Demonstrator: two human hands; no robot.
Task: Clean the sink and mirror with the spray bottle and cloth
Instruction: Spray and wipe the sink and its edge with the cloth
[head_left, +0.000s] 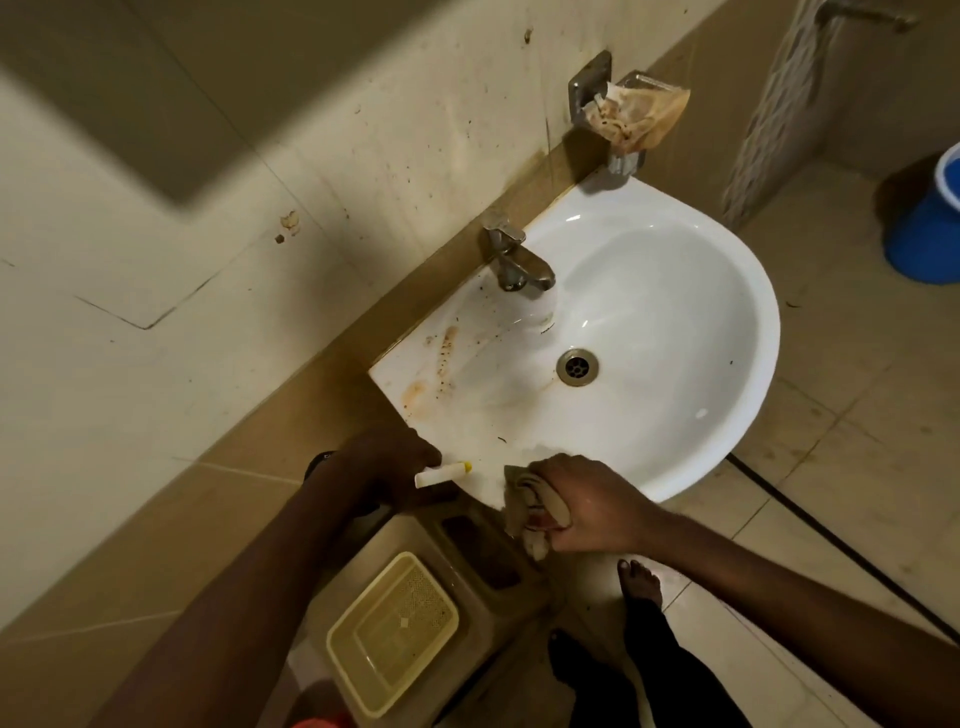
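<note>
sink (675, 332) rim by tap (519, 262) stained, we judge cleaning barely begun | right hand (587, 506) clutches cloth (535, 512) at near rim | left hand (387, 462) grips bottle (441, 474) | mirror unseen

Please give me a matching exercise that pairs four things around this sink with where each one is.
Things:
1. beige crumpled cloth
2. white spray bottle nozzle with yellow tip
3. round metal drain
4. blue plastic bucket

Places:
A. on the floor at the right edge
B. gripped in the right hand
C. held by the left hand
D. at the bottom of the white ceramic sink

Pairs: 1-B, 2-C, 3-D, 4-A
</note>
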